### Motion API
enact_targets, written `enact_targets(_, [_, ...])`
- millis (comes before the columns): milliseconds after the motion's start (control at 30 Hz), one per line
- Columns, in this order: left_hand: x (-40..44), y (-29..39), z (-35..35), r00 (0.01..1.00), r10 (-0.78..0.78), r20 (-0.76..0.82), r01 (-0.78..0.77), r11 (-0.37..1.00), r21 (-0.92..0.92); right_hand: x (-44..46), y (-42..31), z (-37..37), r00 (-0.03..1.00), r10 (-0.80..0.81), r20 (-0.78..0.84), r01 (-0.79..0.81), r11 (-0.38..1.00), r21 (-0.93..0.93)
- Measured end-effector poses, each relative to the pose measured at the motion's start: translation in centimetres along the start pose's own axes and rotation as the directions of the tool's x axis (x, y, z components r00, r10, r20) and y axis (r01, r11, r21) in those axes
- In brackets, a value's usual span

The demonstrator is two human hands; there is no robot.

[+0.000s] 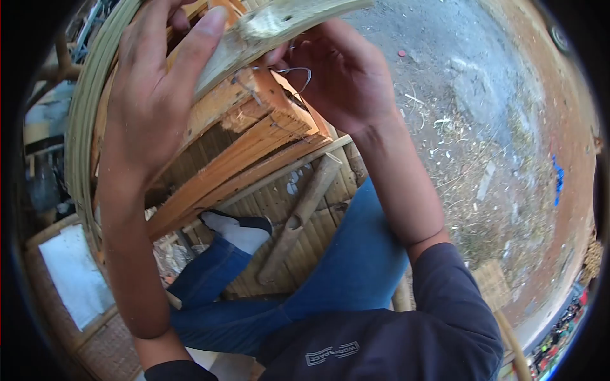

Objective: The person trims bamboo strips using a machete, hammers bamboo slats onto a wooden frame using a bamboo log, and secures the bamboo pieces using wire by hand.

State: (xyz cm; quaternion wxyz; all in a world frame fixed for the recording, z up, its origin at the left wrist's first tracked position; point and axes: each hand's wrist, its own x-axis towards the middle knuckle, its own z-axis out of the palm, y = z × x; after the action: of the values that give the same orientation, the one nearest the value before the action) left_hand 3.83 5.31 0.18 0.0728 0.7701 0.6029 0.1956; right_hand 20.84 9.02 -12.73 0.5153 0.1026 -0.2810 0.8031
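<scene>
At the top of the head view, a pale, split bamboo piece point(270, 25) with a knobbly joint lies slanted over the end of an orange-brown wooden frame point(254, 143). My left hand point(155, 82) is on its left side, thumb against the bamboo and fingertips partly out of view. Beneath the bamboo's right part is my right hand point(352, 79), its fingers bent together and their tips partly hidden. A thin wire point(308, 77) loops out beside those fingertips. More thin wire seems wound around the frame's corner.
A bundle of long bamboo strips point(86, 127) curves along the left. Below the frame are a slatted bamboo platform point(324, 190) and a bamboo pole point(298, 219), near my bent legs. Dusty ground point(470, 120) with scattered shavings stretches rightward. A white sheet point(75, 273) lies lower left.
</scene>
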Motion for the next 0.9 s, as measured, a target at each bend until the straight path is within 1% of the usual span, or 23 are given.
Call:
enact_targets(67, [0.4, 0.0, 0.3, 0.996, 0.057, -0.064, -0.057, 0.998, 0.008, -0.5, -0.2, 0.4, 0.997, -0.002, -0.08, -0.006, 0.996, -0.094])
enact_targets(100, [0.4, 0.0, 0.5, 0.992, 0.078, -0.097, -0.077, 0.997, 0.009, -0.8, -0.4, 0.4, 0.994, 0.031, -0.1, -0.047, 0.987, -0.152])
enact_targets(200, [0.5, 0.0, 0.5, 0.992, 0.092, -0.084, -0.09, 0.996, 0.022, -1.6, 0.1, 1.1, 0.978, -0.086, -0.191, -0.014, 0.883, -0.47])
enact_targets(233, [0.4, 0.0, 0.5, 0.993, 0.075, -0.089, -0.074, 0.997, 0.011, -1.7, 0.2, 0.8, 0.969, -0.087, -0.23, -0.011, 0.918, -0.396])
enact_targets(333, [0.4, 0.1, 0.5, 0.995, 0.046, -0.087, -0.047, 0.999, -0.01, -1.7, -0.6, 1.0, 0.961, -0.103, -0.256, -0.033, 0.879, -0.476])
enact_targets(433, [0.5, 0.2, 0.4, 0.994, 0.071, -0.088, -0.07, 0.997, 0.016, -1.3, -1.5, 1.1, 0.962, -0.109, -0.252, -0.064, 0.804, -0.591])
enact_targets(533, [0.5, 0.2, 0.5, 0.992, 0.087, -0.09, -0.084, 0.996, 0.033, -0.7, -0.9, 0.8, 0.968, -0.19, -0.163, 0.024, 0.717, -0.697])
enact_targets(600, [0.5, 0.2, 0.4, 0.994, 0.08, -0.081, -0.079, 0.997, 0.018, 0.0, 0.1, 0.5, 0.946, -0.295, -0.137, 0.138, 0.744, -0.654])
enact_targets(667, [0.6, 0.1, 0.4, 0.993, 0.083, -0.078, -0.082, 0.997, 0.014, 0.2, 0.1, 0.4, 0.931, -0.348, -0.114, 0.183, 0.711, -0.679])
enact_targets(733, [0.5, 0.0, 0.4, 0.992, 0.089, -0.085, -0.087, 0.996, 0.025, 0.1, -0.7, 0.4, 0.936, -0.341, -0.089, 0.156, 0.628, -0.763])
enact_targets(833, [0.5, 0.1, 0.4, 0.993, 0.083, -0.089, -0.083, 0.997, 0.004, 0.4, -0.7, 0.2, 0.95, -0.309, -0.056, 0.172, 0.661, -0.731])
enact_targets(900, [0.5, -0.2, 0.5, 0.989, 0.099, -0.108, -0.099, 0.995, 0.004, 0.2, -0.9, 0.3, 0.964, -0.255, -0.071, 0.158, 0.769, -0.619])
